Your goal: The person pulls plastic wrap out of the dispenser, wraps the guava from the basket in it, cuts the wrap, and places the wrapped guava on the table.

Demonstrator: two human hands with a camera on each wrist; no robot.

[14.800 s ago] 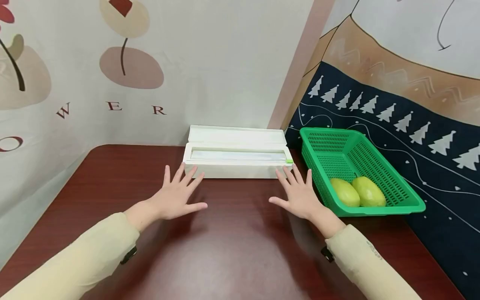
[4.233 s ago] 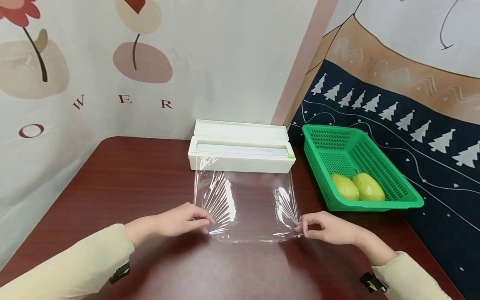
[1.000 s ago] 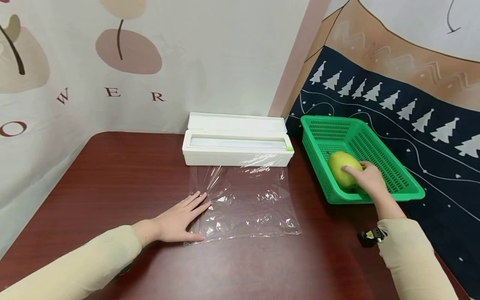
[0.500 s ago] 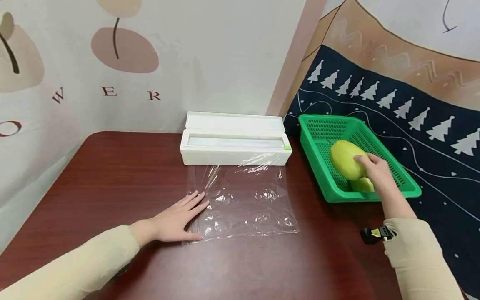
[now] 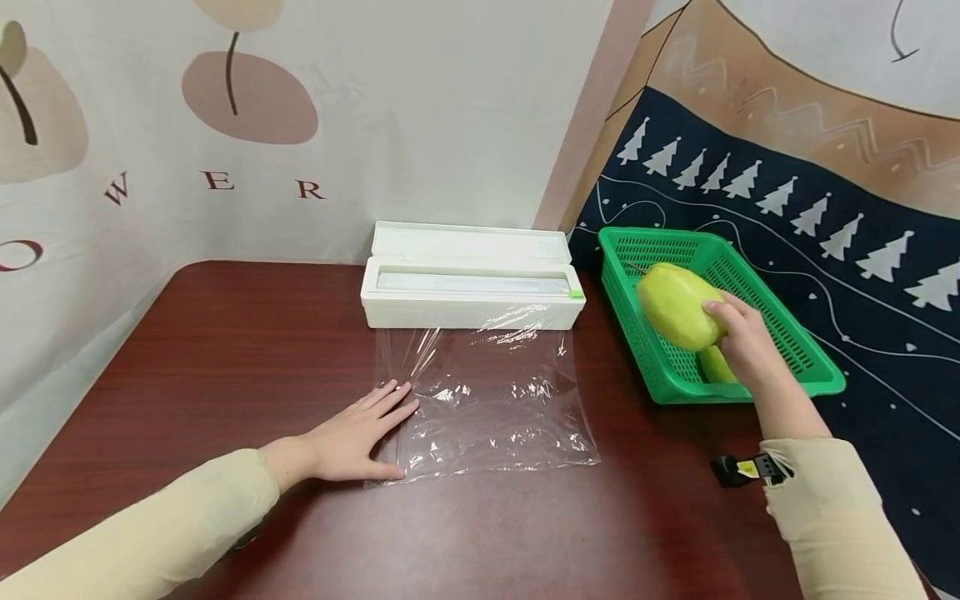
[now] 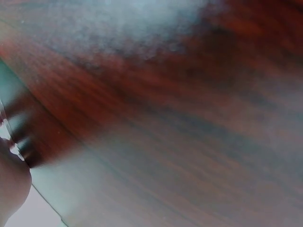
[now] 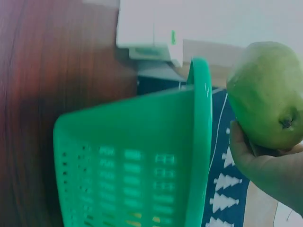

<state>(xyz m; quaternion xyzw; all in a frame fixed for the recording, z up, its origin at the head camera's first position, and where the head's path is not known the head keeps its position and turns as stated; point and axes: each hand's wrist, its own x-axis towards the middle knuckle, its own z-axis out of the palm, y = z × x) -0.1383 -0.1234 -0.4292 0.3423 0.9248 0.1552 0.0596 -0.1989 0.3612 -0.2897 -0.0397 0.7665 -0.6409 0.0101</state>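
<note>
My left hand point(image 5: 348, 437) lies flat with fingers spread on the left edge of a sheet of clear plastic wrap point(image 5: 502, 417). The sheet runs out of the white dispenser box point(image 5: 472, 313) over the table. My right hand point(image 5: 746, 342) grips a yellow-green pear point(image 5: 675, 307) by one end and holds it over the green basket point(image 5: 656, 367), its stem pointing to the back left. A second pear point(image 5: 716, 367) sits in the basket, partly covered by the held one. In the right wrist view the held pear point(image 7: 265, 94) shows above the basket rim.
The dispenser's lid point(image 5: 472, 243) stands raised against the patterned wall cloth point(image 5: 420, 108) at the back. Dark blue cloth with white trees point(image 5: 810, 218) hangs behind the basket. The dark red-brown table point(image 5: 225, 358) carries everything. The left wrist view is mostly blurred tabletop point(image 6: 165, 142).
Since a second ago, my right hand has lifted the pear up from the basket, uncovering part of the second one. My left hand keeps its place; earlier, both hands were drawing the wrap out.
</note>
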